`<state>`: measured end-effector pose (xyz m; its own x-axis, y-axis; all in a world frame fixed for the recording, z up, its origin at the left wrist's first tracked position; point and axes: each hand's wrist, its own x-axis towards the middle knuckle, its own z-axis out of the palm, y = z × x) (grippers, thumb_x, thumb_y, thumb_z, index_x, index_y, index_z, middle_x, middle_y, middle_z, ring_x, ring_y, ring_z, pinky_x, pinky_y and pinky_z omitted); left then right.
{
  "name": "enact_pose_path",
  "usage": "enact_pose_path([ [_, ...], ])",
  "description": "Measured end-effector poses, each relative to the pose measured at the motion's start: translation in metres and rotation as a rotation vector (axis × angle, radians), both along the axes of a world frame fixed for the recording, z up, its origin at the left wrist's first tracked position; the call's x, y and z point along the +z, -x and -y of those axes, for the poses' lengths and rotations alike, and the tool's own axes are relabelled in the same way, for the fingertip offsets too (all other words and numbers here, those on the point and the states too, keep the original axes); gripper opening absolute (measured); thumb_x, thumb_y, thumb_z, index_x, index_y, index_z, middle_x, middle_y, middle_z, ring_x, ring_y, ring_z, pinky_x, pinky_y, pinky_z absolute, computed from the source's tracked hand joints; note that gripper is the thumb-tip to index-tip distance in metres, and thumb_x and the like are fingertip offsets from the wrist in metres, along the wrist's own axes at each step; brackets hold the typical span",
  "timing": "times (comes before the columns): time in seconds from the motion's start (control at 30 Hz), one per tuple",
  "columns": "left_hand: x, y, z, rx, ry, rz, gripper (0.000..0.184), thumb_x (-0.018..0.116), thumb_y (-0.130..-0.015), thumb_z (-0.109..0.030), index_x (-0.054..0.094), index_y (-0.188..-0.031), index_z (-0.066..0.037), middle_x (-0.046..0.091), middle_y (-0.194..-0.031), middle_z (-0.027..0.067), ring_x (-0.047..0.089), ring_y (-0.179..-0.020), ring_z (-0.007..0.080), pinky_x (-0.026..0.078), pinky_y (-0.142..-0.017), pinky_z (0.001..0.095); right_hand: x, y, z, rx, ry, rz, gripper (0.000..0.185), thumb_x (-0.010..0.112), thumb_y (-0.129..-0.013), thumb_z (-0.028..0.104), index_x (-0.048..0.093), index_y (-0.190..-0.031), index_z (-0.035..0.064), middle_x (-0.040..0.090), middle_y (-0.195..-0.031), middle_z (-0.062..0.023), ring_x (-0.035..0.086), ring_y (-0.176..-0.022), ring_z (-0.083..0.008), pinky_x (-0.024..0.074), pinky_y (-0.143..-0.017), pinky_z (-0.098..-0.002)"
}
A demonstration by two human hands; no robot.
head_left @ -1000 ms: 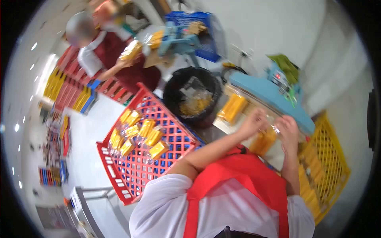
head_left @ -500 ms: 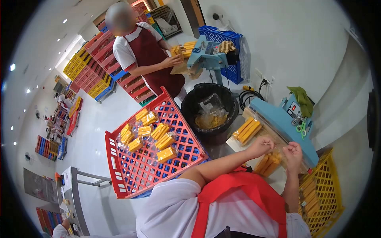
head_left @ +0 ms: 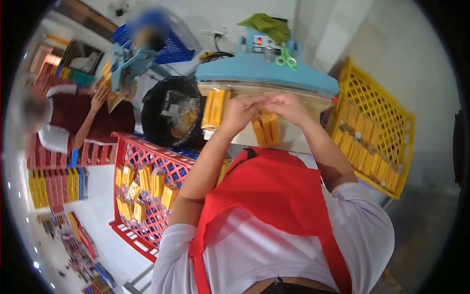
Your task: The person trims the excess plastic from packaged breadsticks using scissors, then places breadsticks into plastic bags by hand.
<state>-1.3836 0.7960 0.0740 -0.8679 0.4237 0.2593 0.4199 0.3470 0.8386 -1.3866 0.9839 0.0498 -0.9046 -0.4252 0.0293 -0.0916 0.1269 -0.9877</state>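
My left hand (head_left: pixel 240 112) and my right hand (head_left: pixel 289 107) meet at the upper end of a clear bag of yellow sticks (head_left: pixel 267 131), their fingers pinched together on its film. The sticks hang below my fingers, close above the pale work surface (head_left: pixel 297 134). Right behind my hands stretches the long light-blue bag sealer (head_left: pixel 264 71). Beside my left hand lies another bag of yellow sticks (head_left: pixel 214 109). My fingertips partly overlap, so the bag's mouth is hidden.
Left of me is a red crate (head_left: pixel 164 152) with several filled bags. A black-lined bin (head_left: pixel 161 110) stands behind it. To the right, a yellow crate (head_left: pixel 382 115) holds rows of yellow sticks. Green scissors (head_left: pixel 285 60) and a green cloth (head_left: pixel 267 25) rest on the sealer. A co-worker (head_left: pixel 73 115) stands at another machine.
My view has swung to the right, bringing the sealer and yellow crate nearer the middle. My hands have come closer together over the bag of sticks.
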Motion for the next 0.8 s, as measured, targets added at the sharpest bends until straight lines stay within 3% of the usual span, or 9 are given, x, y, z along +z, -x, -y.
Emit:
enact_pose_path([
  [0.17,0.009,-0.001,-0.007,0.014,-0.019,0.123,0.021,0.057,-0.077,-0.002,0.062,-0.097,-0.003,0.061,-0.083,0.0064,0.056,-0.077,0.0109,0.044,-0.068,0.0224,-0.003,-0.006,-0.001,-0.046,0.257,0.191,0.016,0.059,-0.078,0.014,0.061,-0.082,-0.0014,0.06,-0.081,-0.0031,0.053,-0.077,-0.0076,0.0419,-0.07,-0.0225],
  [0.3,0.009,-0.004,-0.012,0.005,-0.086,0.244,0.023,0.056,-0.077,-0.003,0.062,-0.099,-0.004,0.057,-0.08,0.0021,0.052,-0.073,0.0076,0.042,-0.065,0.0202,-0.007,-0.01,-0.005,-0.114,0.189,-0.008,0.014,0.059,-0.078,0.013,0.061,-0.079,-0.0007,0.059,-0.078,-0.002,0.052,-0.074,-0.0078,0.0418,-0.069,-0.0224],
  [0.43,0.006,-0.004,-0.018,0.0,-0.195,0.335,0.021,0.056,-0.077,-0.003,0.062,-0.098,-0.004,0.057,-0.078,0.0006,0.051,-0.071,0.0068,0.042,-0.064,0.02,-0.011,-0.011,-0.013,-0.152,0.157,0.221,0.011,0.059,-0.078,0.011,0.06,-0.079,0.0005,0.058,-0.082,-0.0017,0.051,-0.074,-0.008,0.0406,-0.068,-0.0224],
  [0.57,-0.012,0.008,-0.008,-0.093,-0.032,0.182,0.02,0.056,-0.078,-0.003,0.062,-0.097,-0.004,0.059,-0.081,0.0008,0.051,-0.07,0.0066,0.042,-0.065,0.02,-0.021,-0.014,-0.012,-0.323,0.337,0.225,0.015,0.06,-0.078,0.015,0.062,-0.081,0.0005,0.057,-0.073,0.0001,0.051,-0.067,-0.007,0.0398,-0.061,-0.0214],
  [0.63,-0.022,0.011,-0.008,0.052,-0.042,0.468,0.015,0.057,-0.078,-0.005,0.063,-0.091,-0.001,0.06,-0.09,0.0033,0.053,-0.069,0.0073,0.043,-0.062,0.0205,-0.017,-0.014,-0.012,-0.336,0.342,0.32,0.016,0.061,-0.078,0.016,0.062,-0.082,0.0008,0.057,-0.072,-0.0001,0.051,-0.066,-0.0077,0.0401,-0.061,-0.0221],
  [0.8,-0.045,0.008,-0.023,0.141,-0.331,0.649,0.016,0.057,-0.081,-0.012,0.062,-0.091,-0.001,0.058,-0.086,0.0006,0.05,-0.08,0.007,0.04,-0.071,0.022,-0.029,-0.008,-0.017,-0.384,0.313,0.485,0.017,0.062,-0.077,0.017,0.061,-0.083,0.0017,0.058,-0.073,-0.0014,0.051,-0.065,-0.0094,0.0407,-0.06,-0.0241],
])
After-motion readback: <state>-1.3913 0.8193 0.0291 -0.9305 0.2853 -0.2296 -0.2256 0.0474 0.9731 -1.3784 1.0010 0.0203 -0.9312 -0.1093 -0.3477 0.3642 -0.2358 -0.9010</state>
